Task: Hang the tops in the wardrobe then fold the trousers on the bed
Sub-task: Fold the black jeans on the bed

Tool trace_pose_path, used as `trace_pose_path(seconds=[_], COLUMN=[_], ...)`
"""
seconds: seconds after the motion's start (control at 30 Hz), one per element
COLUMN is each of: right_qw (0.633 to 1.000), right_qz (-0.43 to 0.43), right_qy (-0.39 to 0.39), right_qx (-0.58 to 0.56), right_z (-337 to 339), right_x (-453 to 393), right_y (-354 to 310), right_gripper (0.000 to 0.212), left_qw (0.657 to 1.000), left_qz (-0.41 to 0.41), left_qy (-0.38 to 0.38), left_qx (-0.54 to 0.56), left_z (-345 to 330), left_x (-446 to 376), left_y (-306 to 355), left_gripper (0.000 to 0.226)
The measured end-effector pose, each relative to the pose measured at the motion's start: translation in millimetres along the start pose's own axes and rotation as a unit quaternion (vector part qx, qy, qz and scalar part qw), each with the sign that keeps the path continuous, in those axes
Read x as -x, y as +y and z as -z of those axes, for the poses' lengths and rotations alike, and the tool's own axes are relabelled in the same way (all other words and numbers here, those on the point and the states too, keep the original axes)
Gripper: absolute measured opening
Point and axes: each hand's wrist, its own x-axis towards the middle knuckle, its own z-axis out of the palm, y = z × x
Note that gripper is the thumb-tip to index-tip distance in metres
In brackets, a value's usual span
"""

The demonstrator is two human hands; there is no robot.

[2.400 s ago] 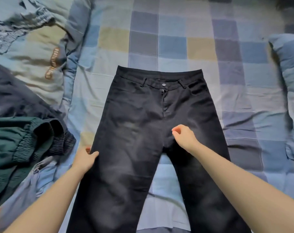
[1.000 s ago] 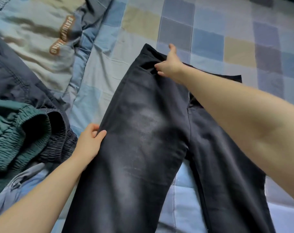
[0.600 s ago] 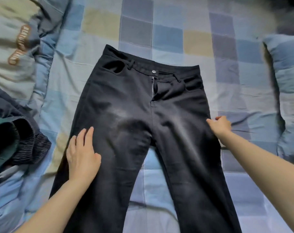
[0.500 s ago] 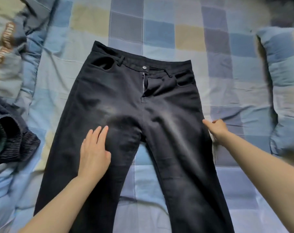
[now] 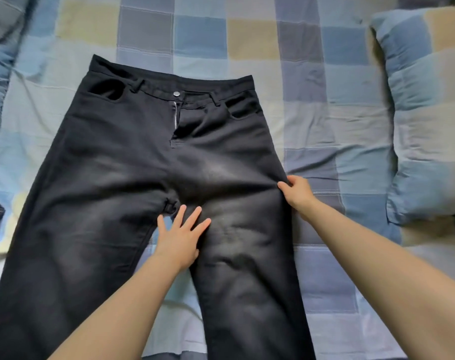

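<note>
Bed [image 5: 312, 81], checked cover, carries all. Black trousers [image 5: 122, 157] lie flat, front up, waistband far from both hands, legs spread toward person. Pillow [image 5: 426, 120] beyond right hand. Right hand [image 5: 298, 194] pinches outer seam of trouser leg, fingers pressed together on cloth. Left hand [image 5: 181, 236] spread flat, touching inner leg just below crotch. Risk: pulling seam over while left palm slips, cloth bunches, fold goes crooked.

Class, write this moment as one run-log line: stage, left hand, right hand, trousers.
stage: flattening before fold | left hand: flat, open, near crotch | right hand: pinching outer seam | black faded denim trousers: spread front-up on checked bedsheet
</note>
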Motion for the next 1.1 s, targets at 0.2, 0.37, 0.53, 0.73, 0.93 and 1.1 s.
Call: trace_pose_path(seconds=[0.2,0.37,0.53,0.73,0.93,1.1], right_qw=[0.996,0.928,0.951,0.978,0.902,0.917], right_qz=[0.059,0.302,0.215,0.167,0.203,0.18], right_qy=[-0.03,-0.197,-0.188,-0.086,-0.071,-0.083], right_qx=[-0.068,0.09,0.116,0.09,0.375,0.345], right_z=[-6.4,-21.8,-0.4,-16.4,-97.1,-113.4], right_x=[20.0,87.4,82.7,45.7,56.5,53.1], right_y=[-16.9,-41.4,-67.5,-145.6,-200.3,-221.9], right_gripper=[0.043,0.074,0.042,0.023,0.06,0.016], left_qw=[0.961,0.605,0.64,0.714,0.757,0.695], left_qz=[0.037,0.087,0.188,0.123,0.081,0.059], left_qy=[0.023,0.037,0.087,0.121,0.109,0.076], left_qx=[0.273,0.791,0.74,0.678,0.639,0.713], left_z=[50.1,112.1,114.4,101.5,93.0,84.0], left_x=[-2.5,-10.8,-8.0,7.2,16.8,46.0], left_y=[24.2,43.3,46.6,36.4,28.4,-25.7], left_gripper=[0.04,0.018,0.009,0.016,0.03,0.027])
